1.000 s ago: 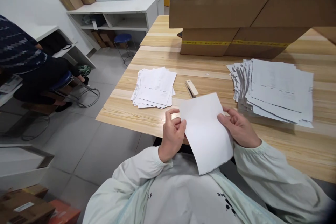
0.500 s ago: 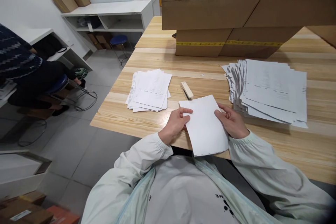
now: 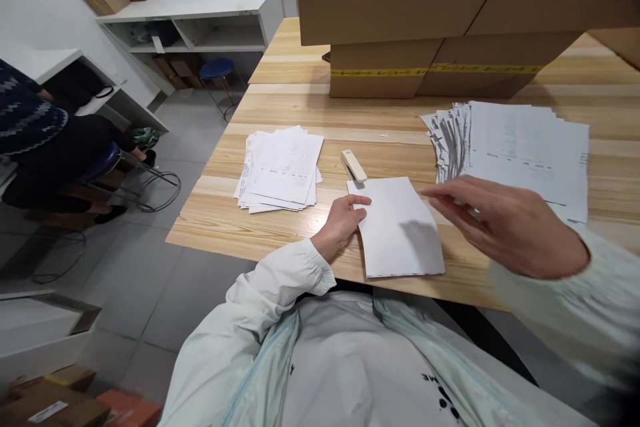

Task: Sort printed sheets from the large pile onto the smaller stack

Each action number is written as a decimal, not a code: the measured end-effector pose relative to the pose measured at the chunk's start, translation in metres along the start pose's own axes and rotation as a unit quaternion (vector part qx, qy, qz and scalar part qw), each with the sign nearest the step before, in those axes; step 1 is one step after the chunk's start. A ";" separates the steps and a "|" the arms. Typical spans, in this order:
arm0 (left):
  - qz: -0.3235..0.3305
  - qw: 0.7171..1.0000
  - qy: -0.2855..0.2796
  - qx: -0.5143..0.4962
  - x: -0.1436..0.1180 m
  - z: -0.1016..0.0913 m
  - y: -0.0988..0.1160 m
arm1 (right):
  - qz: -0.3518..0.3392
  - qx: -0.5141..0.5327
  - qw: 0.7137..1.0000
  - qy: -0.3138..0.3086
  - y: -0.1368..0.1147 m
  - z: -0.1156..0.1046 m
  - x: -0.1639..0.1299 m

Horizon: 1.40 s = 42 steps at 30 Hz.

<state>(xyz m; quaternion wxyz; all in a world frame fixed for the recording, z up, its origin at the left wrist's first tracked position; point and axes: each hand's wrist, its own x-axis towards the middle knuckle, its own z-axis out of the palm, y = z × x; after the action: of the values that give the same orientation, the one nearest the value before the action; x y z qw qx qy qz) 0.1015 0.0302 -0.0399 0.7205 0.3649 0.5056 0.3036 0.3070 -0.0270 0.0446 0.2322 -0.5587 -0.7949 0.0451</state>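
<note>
A blank white sheaf of paper [image 3: 400, 233] lies at the table's front edge, its lower edge showing thin layers. My left hand [image 3: 345, 220] grips its left edge, thumb and forefinger on top and the other fingers partly hidden. Above and to the right of the sheaf, my right hand [image 3: 505, 227] is raised, fingers stretched forward and nothing visible in them; its shadow falls on the paper. A cream stapler [image 3: 354, 167] rests just beyond the sheaf's upper left corner. Behind my right hand is a thick, uneven stack of printed sheets [image 3: 525, 140].
A smaller pile of printed sheets [image 3: 283, 170] lies on the wooden table [image 3: 210, 227] at left. Large cardboard boxes [image 3: 380, 77] stand along its back. Beyond the left edge, a person [image 3: 30, 113] sits on a stool, near white shelves [image 3: 200, 3].
My right hand has let go of the paper's right edge and risen to the right. The sheaf now lies flatter, a little farther forward, with my left hand still on it.
</note>
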 end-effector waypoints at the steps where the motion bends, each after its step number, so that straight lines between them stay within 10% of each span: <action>1: -0.002 1.000 -0.003 -0.003 0.001 0.000 0.000 | -0.012 0.009 0.999 -0.042 -0.005 0.000 0.020; 9: -0.018 0.999 0.017 -0.021 0.008 -0.006 0.003 | 0.083 -0.051 0.977 -0.188 -0.006 0.092 0.147; 31: -0.021 0.999 -0.013 0.024 0.013 -0.031 0.015 | 0.018 -0.055 0.996 -0.061 -0.014 0.169 0.158; 38: -0.015 0.999 -0.020 0.048 -0.015 -0.037 0.013 | -0.011 -0.005 1.000 0.024 -0.017 0.131 0.156; 42: 0.109 0.988 0.029 0.108 -0.068 -0.071 -0.002 | 0.027 0.118 0.987 0.106 -0.021 0.082 0.083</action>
<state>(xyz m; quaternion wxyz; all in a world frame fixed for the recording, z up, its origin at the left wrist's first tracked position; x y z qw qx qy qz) 0.0135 -0.0100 -0.0227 0.6244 0.4844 0.5135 0.3344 0.2323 0.0566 0.0051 0.3785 -0.5500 -0.7396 0.0851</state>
